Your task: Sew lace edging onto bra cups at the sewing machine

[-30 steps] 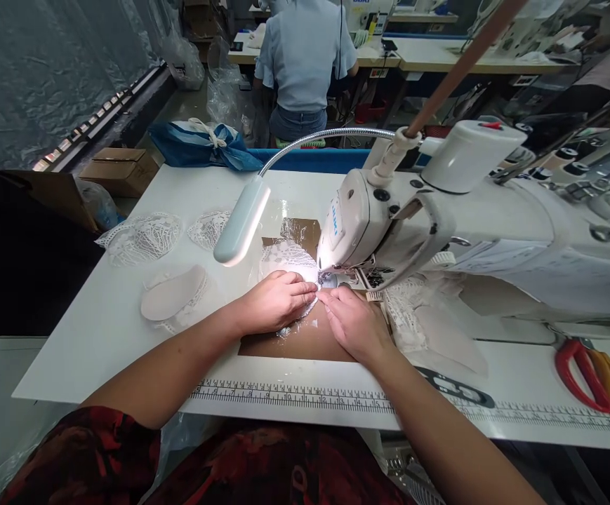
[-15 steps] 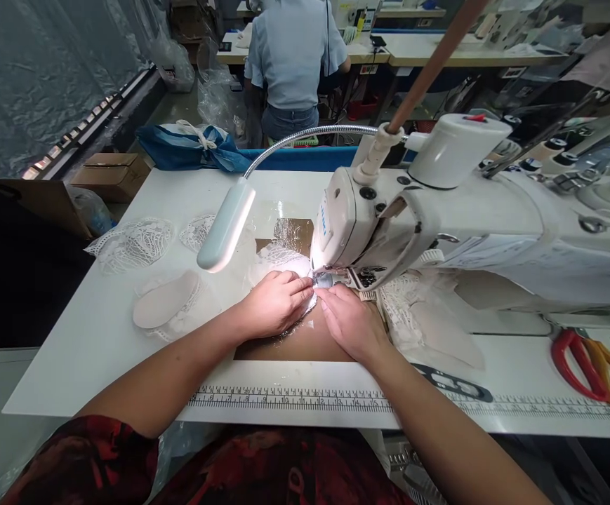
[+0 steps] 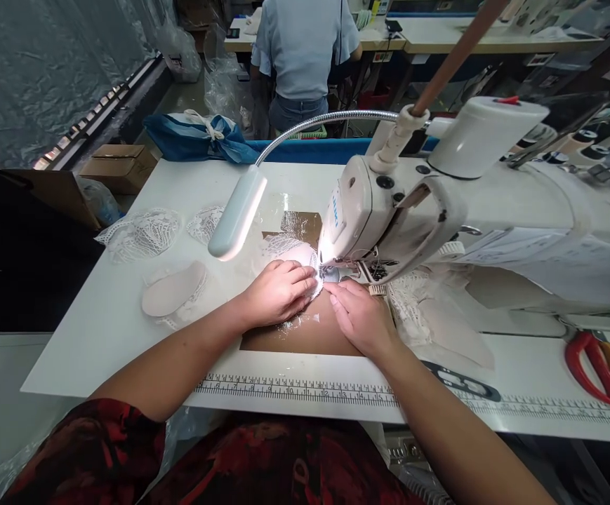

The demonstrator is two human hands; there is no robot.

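Note:
A white lace-trimmed fabric cup (image 3: 295, 251) lies under the needle area of a white sewing machine (image 3: 354, 203), lit brightly by the lamp. My left hand (image 3: 281, 291) is curled over the cup's near side, fingers together, gripping it close to the presser foot. From the right, my right hand (image 3: 360, 312) reaches the cup's edge with index finger and thumb brought together, its other fingers folded. The fingertips hide part of that edge. Brown board (image 3: 305, 340) under shiny clear film lies beneath both hands.
A lamp (image 3: 239, 214) on a bendy metal neck hangs left of the machine. Lace pieces (image 3: 149, 235) and a beige cup (image 3: 173, 289) lie on the left. More lace (image 3: 413, 301), a dark flat tool (image 3: 462, 381) and scissors (image 3: 594, 368) are on the right. A person (image 3: 305, 56) sits ahead.
The view has shifted slightly, so the scene sits further right. My right hand's fingers have folded in more, with the index finger pointing to the cup's edge. My left hand stays on the cup.

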